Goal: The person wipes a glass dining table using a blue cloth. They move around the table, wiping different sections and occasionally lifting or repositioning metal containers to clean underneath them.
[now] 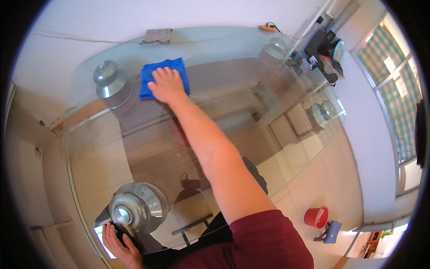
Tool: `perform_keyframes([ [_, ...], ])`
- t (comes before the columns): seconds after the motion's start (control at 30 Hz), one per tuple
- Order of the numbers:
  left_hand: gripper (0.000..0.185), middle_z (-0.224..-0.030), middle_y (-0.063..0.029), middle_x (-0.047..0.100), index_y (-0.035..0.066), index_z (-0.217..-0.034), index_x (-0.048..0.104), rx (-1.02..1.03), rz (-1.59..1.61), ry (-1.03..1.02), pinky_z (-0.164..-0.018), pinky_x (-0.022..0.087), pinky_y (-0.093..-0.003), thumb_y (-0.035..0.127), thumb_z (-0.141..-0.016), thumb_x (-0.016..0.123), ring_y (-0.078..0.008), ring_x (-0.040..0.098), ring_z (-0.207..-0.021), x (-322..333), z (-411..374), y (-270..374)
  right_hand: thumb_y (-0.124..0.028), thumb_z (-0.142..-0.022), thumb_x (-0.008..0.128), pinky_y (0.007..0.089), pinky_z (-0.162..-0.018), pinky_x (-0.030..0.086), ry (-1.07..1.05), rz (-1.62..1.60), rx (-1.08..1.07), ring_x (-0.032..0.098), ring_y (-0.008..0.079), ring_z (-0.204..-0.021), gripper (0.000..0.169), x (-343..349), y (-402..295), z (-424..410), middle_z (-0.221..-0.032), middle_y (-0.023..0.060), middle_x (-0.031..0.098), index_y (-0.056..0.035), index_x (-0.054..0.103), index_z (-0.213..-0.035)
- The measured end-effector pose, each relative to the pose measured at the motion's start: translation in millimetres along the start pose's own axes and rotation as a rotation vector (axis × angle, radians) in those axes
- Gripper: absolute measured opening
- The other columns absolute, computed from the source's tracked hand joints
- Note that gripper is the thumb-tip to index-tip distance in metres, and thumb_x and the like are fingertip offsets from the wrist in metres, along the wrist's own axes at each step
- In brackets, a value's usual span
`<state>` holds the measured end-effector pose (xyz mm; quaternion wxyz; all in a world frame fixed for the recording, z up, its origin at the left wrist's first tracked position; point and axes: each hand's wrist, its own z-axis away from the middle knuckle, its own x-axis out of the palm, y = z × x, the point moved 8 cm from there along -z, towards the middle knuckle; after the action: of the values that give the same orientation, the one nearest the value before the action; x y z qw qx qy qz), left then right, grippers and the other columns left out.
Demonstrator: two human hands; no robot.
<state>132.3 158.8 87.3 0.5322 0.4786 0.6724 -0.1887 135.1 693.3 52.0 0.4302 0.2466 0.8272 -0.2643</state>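
My right hand lies flat on a folded blue cloth, fingers spread over it, pressing it on the large glass tabletop near its far side. My right arm in a maroon sleeve reaches across the glass. My left hand rests at the near left edge of the glass with fingers extended, beside a shiny rounded fitting; nothing shows in its grasp. A similar fitting stands left of the cloth, and others are at the far right and right.
A grey patterned cloth lies at the far edge against the wall. An orange object and a black cable are at the far right corner. Dark items and bags stand beyond. A red bucket and a small blue-topped stool stand on the tiled floor.
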Motion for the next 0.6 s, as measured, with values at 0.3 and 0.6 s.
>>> perform_keyframes([
  [0.3,0.037,-0.14,-0.0253,0.053,-0.005,-0.132,0.054,0.026,-0.034,0.01,-0.114,0.033,-0.0502,0.012,-0.1,0.051,-0.0424,0.047,-0.133,8.3,7.6,-9.6,-0.04,-0.094,0.045,0.0481,-0.095,0.043,0.071,0.337,0.423,0.055,0.0305,-0.116,0.041,-189.4,309.6,167.6,-0.119,0.0102,0.062,-0.007,0.063,-0.111],
  [0.6,0.037,-0.138,-0.0233,0.054,-0.005,-0.129,0.055,0.006,-0.011,-0.008,-0.113,0.033,-0.0512,0.009,-0.095,0.053,-0.0424,0.047,-0.132,13.2,3.1,-13.8,-0.046,-0.101,0.038,0.0508,-0.113,0.034,0.01,0.607,0.892,0.044,0.0323,-0.139,0.057,-339.5,459.4,400.3,-0.152,0.0118,0.048,-0.0098,0.052,-0.143],
])
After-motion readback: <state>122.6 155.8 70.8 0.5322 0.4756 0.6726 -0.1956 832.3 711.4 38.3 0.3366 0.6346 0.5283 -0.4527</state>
